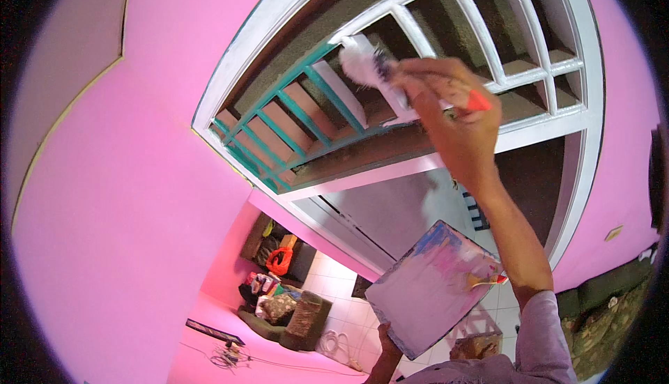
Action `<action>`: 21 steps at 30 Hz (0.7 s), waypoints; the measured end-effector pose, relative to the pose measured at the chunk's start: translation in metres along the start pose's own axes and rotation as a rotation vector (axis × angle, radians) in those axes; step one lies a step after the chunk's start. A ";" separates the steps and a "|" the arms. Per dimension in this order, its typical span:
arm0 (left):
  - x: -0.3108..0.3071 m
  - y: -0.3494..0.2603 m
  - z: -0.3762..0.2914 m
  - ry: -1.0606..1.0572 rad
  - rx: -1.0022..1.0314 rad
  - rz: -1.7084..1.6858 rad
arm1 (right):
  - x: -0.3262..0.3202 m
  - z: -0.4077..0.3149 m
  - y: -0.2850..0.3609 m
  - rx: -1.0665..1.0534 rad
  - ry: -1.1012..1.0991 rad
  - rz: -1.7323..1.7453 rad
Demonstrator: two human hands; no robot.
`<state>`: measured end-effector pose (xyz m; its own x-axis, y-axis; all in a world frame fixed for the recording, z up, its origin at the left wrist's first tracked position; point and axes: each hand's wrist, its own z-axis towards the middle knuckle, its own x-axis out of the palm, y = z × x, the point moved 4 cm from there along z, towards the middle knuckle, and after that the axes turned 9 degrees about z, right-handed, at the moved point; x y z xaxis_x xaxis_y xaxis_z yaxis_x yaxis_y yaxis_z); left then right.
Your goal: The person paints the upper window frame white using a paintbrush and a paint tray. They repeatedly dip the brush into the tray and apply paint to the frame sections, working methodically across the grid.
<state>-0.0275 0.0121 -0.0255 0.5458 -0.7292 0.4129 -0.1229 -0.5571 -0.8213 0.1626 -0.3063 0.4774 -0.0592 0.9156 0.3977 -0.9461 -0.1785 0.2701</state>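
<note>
My right hand (457, 99) is raised and grips a paintbrush (384, 65) with an orange-red handle end; its bristles, loaded with white paint, touch a bar of the wooden transom grille (295, 115) over a doorway. The grille's bars are white on the right and teal on the left, meeting near the brush. Lower down, my left hand (387, 339) holds the edge of a flat, paint-smeared rectangular board or tray (418, 300). A second brush (486, 280) with a reddish handle tip lies on its right side.
A white door frame (590, 122) surrounds the grille, between pink walls (120, 175). Below are a tiled floor (339, 305), an armchair (308, 316) with cloths, a patterned sofa (606, 311) at the right, and a tangle of cables (230, 355) at the lower left wall.
</note>
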 end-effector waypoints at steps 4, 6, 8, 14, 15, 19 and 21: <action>-0.006 -0.004 -0.004 -0.006 0.006 -0.028 | -0.002 0.018 0.013 -0.236 -0.054 0.029; 0.002 -0.007 -0.003 -0.033 -0.024 -0.004 | -0.011 0.020 0.022 -0.399 -0.027 -0.046; 0.002 -0.005 0.003 0.010 0.010 -0.016 | -0.009 0.026 0.029 -0.280 -0.046 0.089; -0.014 0.005 0.025 0.082 -0.084 -0.128 | 0.032 0.066 0.053 -0.204 0.338 -0.445; -0.020 0.007 0.027 0.089 -0.085 -0.148 | 0.040 0.072 0.047 -0.199 0.389 -0.534; -0.008 -0.002 0.033 0.185 -0.067 -0.141 | 0.069 0.091 0.023 -0.536 0.716 -1.136; -0.008 0.003 0.046 0.255 -0.093 -0.194 | 0.080 0.095 0.009 -0.589 0.773 -1.232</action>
<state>0.0060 0.0345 -0.0498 0.3432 -0.6754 0.6528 -0.1185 -0.7205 -0.6832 0.1796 -0.2688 0.5947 0.8459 0.3750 -0.3793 -0.5088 0.7809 -0.3625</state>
